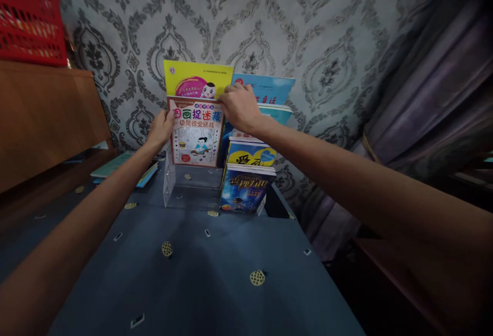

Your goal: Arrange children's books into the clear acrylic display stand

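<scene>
A clear stepped rack (192, 190) stands against the wall with books on its tiers. My left hand (162, 126) is closed on the left edge of a brown-bordered picture book (197, 138). The fingers of my right hand (241, 105) grip the same book's top right corner. Behind it rises a yellow book (192, 75). To the right stand a light blue book (275, 87), a yellow and blue book (250, 154) and, lowest in front, a dark blue book (244, 189). The rack's lower left tiers hold no book.
Several books (111, 165) lie flat left of the rack. A red basket (33, 20) sits on a wooden cabinet (46, 115) at the left. A patterned blue cloth (200, 274) covers the table. Purple curtains (339, 212) hang at the right.
</scene>
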The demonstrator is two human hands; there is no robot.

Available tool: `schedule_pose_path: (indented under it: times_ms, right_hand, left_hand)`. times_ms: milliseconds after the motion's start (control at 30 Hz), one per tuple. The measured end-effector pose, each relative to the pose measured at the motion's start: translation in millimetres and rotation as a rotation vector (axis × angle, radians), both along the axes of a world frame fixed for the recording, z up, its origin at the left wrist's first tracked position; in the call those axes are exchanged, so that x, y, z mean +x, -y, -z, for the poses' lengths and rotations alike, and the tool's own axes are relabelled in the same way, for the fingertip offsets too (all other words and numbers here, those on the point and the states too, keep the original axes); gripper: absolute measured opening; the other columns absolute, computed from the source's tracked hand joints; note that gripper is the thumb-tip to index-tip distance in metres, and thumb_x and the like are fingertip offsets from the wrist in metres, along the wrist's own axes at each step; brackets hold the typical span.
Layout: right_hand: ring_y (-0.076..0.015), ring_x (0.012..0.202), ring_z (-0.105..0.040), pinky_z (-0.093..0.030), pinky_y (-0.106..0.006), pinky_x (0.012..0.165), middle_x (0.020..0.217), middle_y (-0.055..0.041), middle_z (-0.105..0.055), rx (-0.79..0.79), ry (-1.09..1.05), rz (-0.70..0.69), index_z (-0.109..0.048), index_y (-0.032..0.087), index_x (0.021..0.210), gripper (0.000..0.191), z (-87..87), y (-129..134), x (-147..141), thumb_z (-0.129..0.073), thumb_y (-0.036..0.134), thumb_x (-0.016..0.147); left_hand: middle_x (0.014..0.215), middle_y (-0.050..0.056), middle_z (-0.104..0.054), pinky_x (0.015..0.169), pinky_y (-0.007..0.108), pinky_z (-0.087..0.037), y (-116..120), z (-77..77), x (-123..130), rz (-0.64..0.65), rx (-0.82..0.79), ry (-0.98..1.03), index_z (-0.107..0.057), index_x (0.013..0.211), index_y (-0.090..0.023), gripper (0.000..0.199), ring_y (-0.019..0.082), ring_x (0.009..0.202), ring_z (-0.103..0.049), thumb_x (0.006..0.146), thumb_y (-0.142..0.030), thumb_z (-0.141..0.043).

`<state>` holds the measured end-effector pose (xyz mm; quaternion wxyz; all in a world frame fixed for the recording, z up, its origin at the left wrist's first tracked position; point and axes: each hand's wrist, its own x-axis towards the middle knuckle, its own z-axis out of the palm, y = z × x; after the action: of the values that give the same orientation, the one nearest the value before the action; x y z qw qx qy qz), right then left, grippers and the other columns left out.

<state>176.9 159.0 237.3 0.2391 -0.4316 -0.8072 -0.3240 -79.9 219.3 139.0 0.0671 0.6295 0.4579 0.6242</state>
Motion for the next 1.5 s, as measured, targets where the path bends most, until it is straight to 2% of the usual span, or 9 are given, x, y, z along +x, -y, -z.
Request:
schedule_pose_path:
  times_ms: [100, 233, 333, 433, 600, 767, 1000, 1167, 1500]
  right_hand:
    - [-0.0308, 0.105, -0.050, -0.036, -0.049, 0.094, 0.098, -0.0149, -0.067, 0.007, -0.023, 0.020, -0.064, 0.014, 0.093, 0.021, -1.7, 1, -6, -0.045, 0.013, 0.099]
    - [-0.0317, 0.105, -0.054, -0.035, -0.052, 0.095, 0.100, -0.0152, -0.068, 0.015, -0.029, 0.060, -0.066, 0.012, 0.098, 0.023, -0.8, 1, -12, -0.044, 0.007, 0.096]
    - [-0.0324, 0.103, -0.054, -0.035, -0.056, 0.095, 0.097, -0.0135, -0.068, 0.073, -0.065, -0.004, -0.067, 0.015, 0.107, 0.026, 3.9, -5, -10, -0.044, 0.010, 0.096]
    - [-0.0334, 0.101, -0.053, -0.036, -0.058, 0.094, 0.091, -0.0134, -0.067, 0.120, -0.072, -0.067, -0.068, 0.018, 0.107, 0.025, 7.9, -12, -7, -0.046, 0.017, 0.096]
    - [-0.0351, 0.102, -0.051, -0.036, -0.059, 0.094, 0.092, -0.0158, -0.065, 0.101, -0.057, -0.052, -0.070, 0.018, 0.100, 0.026, 8.6, -12, -7, -0.045, 0.017, 0.094]
    - [-0.0381, 0.108, -0.049, -0.035, -0.061, 0.096, 0.099, -0.0171, -0.065, 0.075, -0.060, -0.061, -0.069, 0.016, 0.110, 0.028, 11.0, -7, -10, -0.047, 0.018, 0.093]
    - [-0.0359, 0.109, -0.050, -0.037, -0.053, 0.092, 0.107, -0.0166, -0.067, 0.053, 0.004, 0.015, -0.069, 0.015, 0.113, 0.033, 11.9, 1, -6, -0.042, 0.011, 0.093]
    - [-0.0330, 0.110, -0.050, -0.037, -0.048, 0.090, 0.112, -0.0145, -0.068, 0.015, 0.004, -0.014, -0.067, 0.017, 0.122, 0.036, 11.0, 5, 0, -0.040, 0.014, 0.098]
    - [-0.0321, 0.112, -0.052, -0.035, -0.044, 0.091, 0.119, -0.0137, -0.069, -0.010, 0.002, -0.069, -0.065, 0.020, 0.122, 0.034, 8.5, 18, 6, -0.039, 0.020, 0.101]
  left_hand:
    - [0.081, 0.006, -0.062, 0.100, 0.048, -0.048, -2, -2.5, -2, -0.032, 0.014, -0.011, -0.055, 0.079, -0.024, 0.043, 0.029, 0.096, -0.063, 0.093, -0.064, -0.051]
    - [0.080, 0.004, -0.061, 0.098, 0.046, -0.049, 1, -5.1, -1, -0.095, 0.016, 0.027, -0.055, 0.085, -0.025, 0.030, 0.028, 0.093, -0.064, 0.090, -0.054, -0.060]
    - [0.082, 0.004, -0.062, 0.097, 0.046, -0.049, 6, -7.0, 1, -0.102, 0.007, 0.013, -0.054, 0.085, -0.025, 0.024, 0.028, 0.092, -0.063, 0.089, -0.047, -0.061]
    - [0.082, 0.004, -0.064, 0.093, 0.045, -0.051, 9, -9.0, 2, -0.111, 0.010, -0.007, -0.052, 0.081, -0.025, 0.022, 0.027, 0.089, -0.063, 0.089, -0.044, -0.060]
    - [0.078, 0.002, -0.062, 0.088, 0.040, -0.050, 10, -10.7, 3, -0.138, -0.001, -0.020, -0.051, 0.079, -0.024, 0.021, 0.024, 0.083, -0.060, 0.088, -0.042, -0.059]
    - [0.075, 0.001, -0.060, 0.083, 0.037, -0.049, 10, -8.1, 1, -0.114, 0.015, -0.018, -0.052, 0.079, -0.024, 0.019, 0.021, 0.078, -0.058, 0.087, -0.041, -0.057]
    - [0.081, 0.003, -0.062, 0.082, 0.037, -0.050, 18, -4.6, -2, -0.057, -0.040, -0.025, -0.054, 0.086, -0.023, 0.020, 0.022, 0.079, -0.059, 0.087, -0.043, -0.055]
    - [0.081, 0.003, -0.063, 0.082, 0.038, -0.051, 19, -2.2, -4, -0.027, -0.018, -0.020, -0.055, 0.088, -0.023, 0.019, 0.022, 0.078, -0.060, 0.088, -0.041, -0.053]
    - [0.086, 0.004, -0.064, 0.085, 0.039, -0.052, 24, 2.5, -6, -0.002, 0.006, -0.021, -0.056, 0.094, -0.023, 0.017, 0.022, 0.083, -0.061, 0.089, -0.039, -0.055]
